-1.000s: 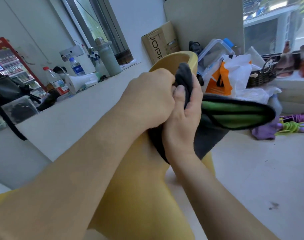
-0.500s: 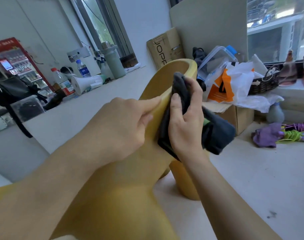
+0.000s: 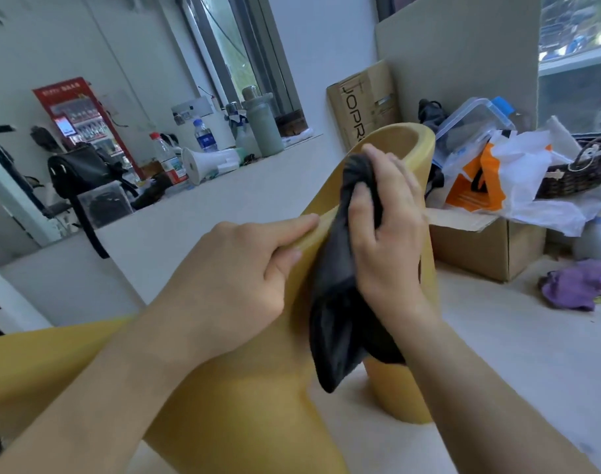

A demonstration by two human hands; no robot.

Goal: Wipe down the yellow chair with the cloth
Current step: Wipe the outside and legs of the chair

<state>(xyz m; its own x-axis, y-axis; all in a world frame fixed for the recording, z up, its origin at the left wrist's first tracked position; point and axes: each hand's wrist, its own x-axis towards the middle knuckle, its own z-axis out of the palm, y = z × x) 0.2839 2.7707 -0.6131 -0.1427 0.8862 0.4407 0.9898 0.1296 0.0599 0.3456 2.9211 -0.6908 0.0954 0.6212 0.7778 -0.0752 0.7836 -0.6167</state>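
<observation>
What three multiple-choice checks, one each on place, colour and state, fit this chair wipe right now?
1. Where is the cloth?
A. On the floor
B. Against the chair, under the right hand
C. On the window sill

2. What colour is the cloth?
A. Black
B. White
C. Red

3. What is the left hand doing?
A. Hanging free
B. Gripping the chair's edge
C. Holding a bottle

Answers: 1 B, the right hand bunches the cloth against the chair's upright part; 2 A, every visible fold of the cloth is black; 3 B, the thumb lies along the top of the edge and the fingers curl round it.
</observation>
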